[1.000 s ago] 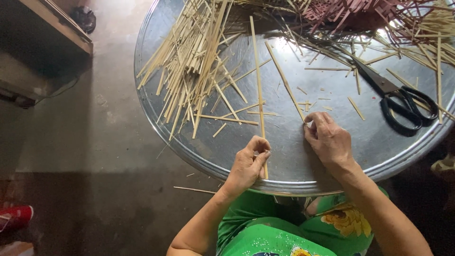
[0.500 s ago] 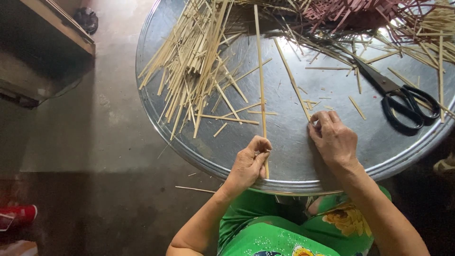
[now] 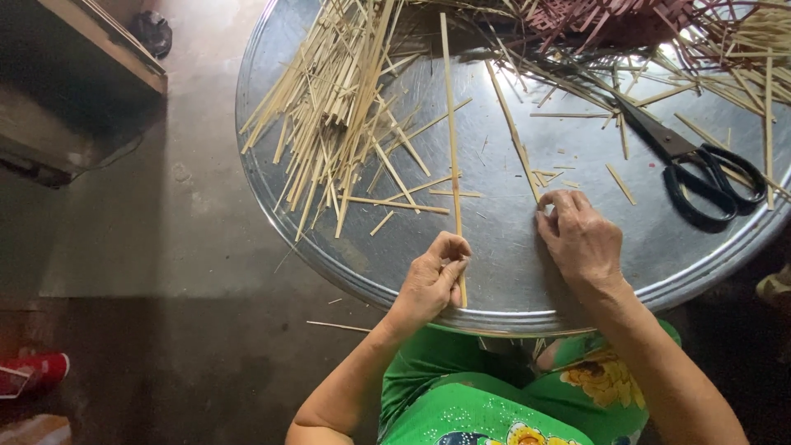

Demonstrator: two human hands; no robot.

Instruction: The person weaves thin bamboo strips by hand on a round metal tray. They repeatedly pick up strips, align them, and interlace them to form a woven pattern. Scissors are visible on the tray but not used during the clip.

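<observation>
Fingers of the left hand (image 3: 432,280) pinch 1 long bamboo stick (image 3: 451,148) lying on the metal tray (image 3: 511,272); right hand (image 3: 581,239) presses flat, fingertips hiding another stick's (image 3: 511,132) end.

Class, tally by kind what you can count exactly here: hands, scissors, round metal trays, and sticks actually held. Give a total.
Hands: 2, the left hand and the right hand
Scissors: 1
Round metal tray: 1
Held bamboo stick: 1, in the left hand
Total: 5
</observation>
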